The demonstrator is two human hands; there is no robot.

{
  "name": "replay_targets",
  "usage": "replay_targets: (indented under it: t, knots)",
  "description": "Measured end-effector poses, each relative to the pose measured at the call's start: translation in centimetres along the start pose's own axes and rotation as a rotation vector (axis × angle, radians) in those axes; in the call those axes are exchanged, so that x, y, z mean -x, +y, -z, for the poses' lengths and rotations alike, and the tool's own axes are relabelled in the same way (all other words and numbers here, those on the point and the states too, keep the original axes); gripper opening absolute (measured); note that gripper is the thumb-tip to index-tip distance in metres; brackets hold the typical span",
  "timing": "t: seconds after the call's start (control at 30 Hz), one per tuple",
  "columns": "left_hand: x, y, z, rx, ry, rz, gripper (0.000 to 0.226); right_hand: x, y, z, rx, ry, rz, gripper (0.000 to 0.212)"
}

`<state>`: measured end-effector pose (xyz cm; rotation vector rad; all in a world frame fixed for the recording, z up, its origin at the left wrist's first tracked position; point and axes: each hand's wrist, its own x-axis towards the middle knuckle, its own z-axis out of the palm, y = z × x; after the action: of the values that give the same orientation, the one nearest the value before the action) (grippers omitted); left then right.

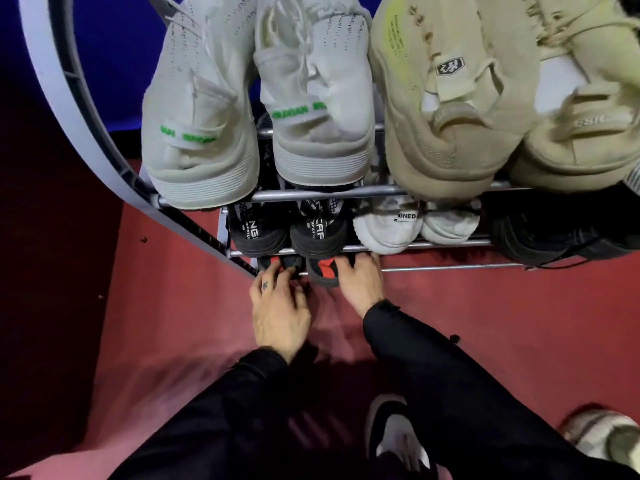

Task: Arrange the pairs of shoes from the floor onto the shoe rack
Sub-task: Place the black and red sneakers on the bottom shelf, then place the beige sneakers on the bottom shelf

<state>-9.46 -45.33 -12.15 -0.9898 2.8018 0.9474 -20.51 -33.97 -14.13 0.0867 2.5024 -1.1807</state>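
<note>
A black-and-red pair of shoes is being seated on the lowest tier of the shoe rack, at its left end, heels facing out over the front rail. The left hand rests on the left shoe's heel with fingers spread and curled over it; whether anything is actually pinched cannot be told. The right hand lies flat against the right shoe's heel, grip open, palm pushing. On the middle tier directly above sit a black pair, a white pair to the right, and another dark pair further right. The top tier carries a pale knit pair with green lettering and a beige chunky pair. The red floor near the rack looks free of loose shoes, so the task is judged nearly done. To finish the step well, both heels should be pushed evenly until the soles bridge the rails, toes kept parallel, and the pair kept snug to the left frame so space stays free on the right; knuckles should be kept clear of the rail above.
</note>
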Motion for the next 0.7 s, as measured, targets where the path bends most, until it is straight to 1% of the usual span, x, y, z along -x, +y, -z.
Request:
replay_targets:
  t: [0.07, 0.1, 0.17, 0.2, 0.27, 0.33, 0.4, 0.43, 0.5, 0.63, 0.7]
  knots:
    - [0.4, 0.3, 0.0, -0.007, -0.025, -0.01, 0.05, -0.3, 0.3, -0.1, 0.087, -0.035, 0.032, 0.042]
    - [0.5, 0.4, -0.1, -0.021, -0.039, -0.022, 0.054, -0.7, 0.3, 0.1, 0.088, -0.062, 0.025, 0.042]
    - [1.0, 0.7, 0.2, -0.033, -0.05, -0.036, 0.059, -1.1, 0.2, 0.9, 0.021, -0.124, -0.023, 0.036]
    - [1.4, 0.9, 0.4, -0.024, -0.044, -0.036, 0.059, -1.0, 0.1, 1.4, -0.016, -0.125, -0.034, 0.033]
    - [2.3, 1.6, 0.8, -0.008, -0.024, -0.064, 0.051, -0.2, 0.2, 3.3, -0.092, -0.087, -0.003, 0.027]
    - [3.4, 2.9, 0.9, 0.011, -0.06, -0.135, 0.039, 1.8, 0.8, 5.6, -0.194, -0.076, 0.013, 0.022]
    - [4.7, 4.6, 0.3, 0.067, -0.161, -0.221, 0.034, 4.6, 2.8, 7.8, -0.326, -0.109, -0.024, 0.017]
    - [5.5, 5.6, -0.1, 0.08, -0.211, -0.265, 0.033, 6.3, 4.2, 9.0, -0.364, -0.119, -0.047, 0.018]
    - [7.3, 7.6, -1.6, 0.073, -0.328, -0.336, 0.032, 9.8, 7.5, 11.4, -0.373, -0.098, -0.083, 0.021]
    - [12.7, 12.3, -4.9, 0.064, -0.603, -0.425, 0.045, 17.0, 14.1, 16.0, -0.36, 0.05, -0.195, 0.02]
    - [15.3, 14.2, -6.8, 0.035, -0.739, -0.466, 0.038, 20.0, 16.9, 18.1, -0.336, 0.147, -0.233, 0.021]
